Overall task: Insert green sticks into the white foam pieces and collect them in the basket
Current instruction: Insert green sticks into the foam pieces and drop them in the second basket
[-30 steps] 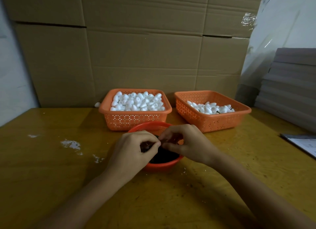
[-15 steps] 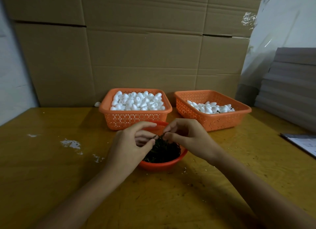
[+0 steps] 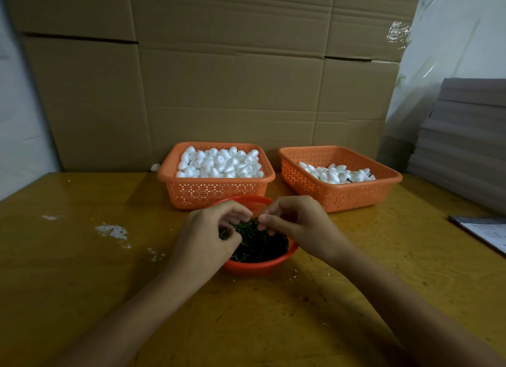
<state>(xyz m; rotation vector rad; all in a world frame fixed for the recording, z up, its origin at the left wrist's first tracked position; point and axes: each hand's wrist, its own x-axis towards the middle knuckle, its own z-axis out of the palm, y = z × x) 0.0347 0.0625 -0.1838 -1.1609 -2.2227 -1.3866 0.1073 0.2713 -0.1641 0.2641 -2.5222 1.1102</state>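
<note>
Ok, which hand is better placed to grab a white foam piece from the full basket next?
Probably the left hand: the full basket sits directly beyond it, while the right hand pinches green sticks further right.

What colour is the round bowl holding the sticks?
The bowl is red, clearest in head view.

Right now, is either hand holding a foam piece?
No, the left hand and right hand pinch green sticks over the red bowl.
</note>
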